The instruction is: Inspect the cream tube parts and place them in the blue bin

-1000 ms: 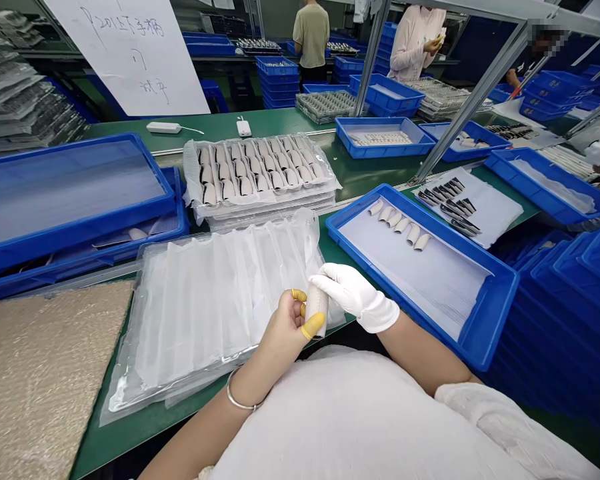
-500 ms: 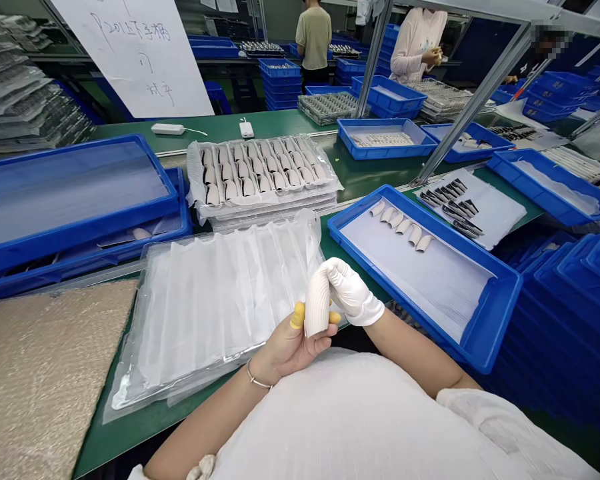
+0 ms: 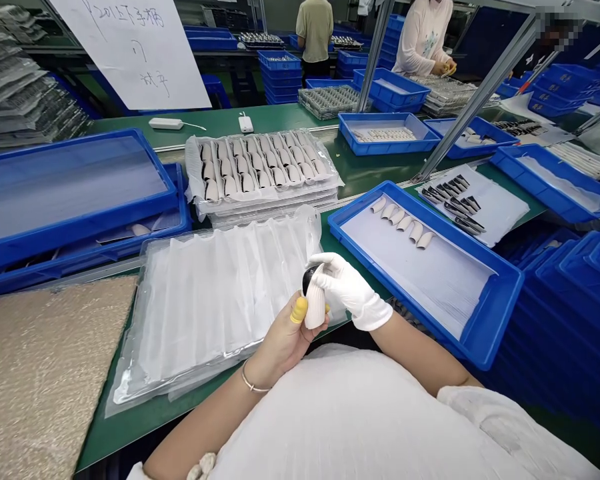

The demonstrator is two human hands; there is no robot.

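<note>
A ribbed cream-white handle piece (image 3: 315, 308) stands nearly upright between my hands, in front of my body. A black part (image 3: 309, 280) shows at its upper left; I cannot tell if it is the piece's inside or a separate part. My left hand (image 3: 286, 335), bare with yellow finger cots, grips the lower end between thumb and fingers. My right hand (image 3: 349, 291), in a white glove, has its fingers closed on the upper end. Just beyond them lies a clear tray covered with white tissue (image 3: 220, 300).
Right of my hands, a blue tray (image 3: 500, 313) holds several cream pieces (image 3: 405, 222). Black pieces (image 3: 453, 193) lie on white paper behind it. A filled stack of clear trays (image 3: 265, 190) stands ahead. Blue trays (image 3: 70, 213) and bubble wrap (image 3: 45, 367) are left. Two co-workers stand beyond.
The handle piece has turned in my hands, so its black part now shows at the top. My gloved fingers have shifted from over its top end to its upper right side.
</note>
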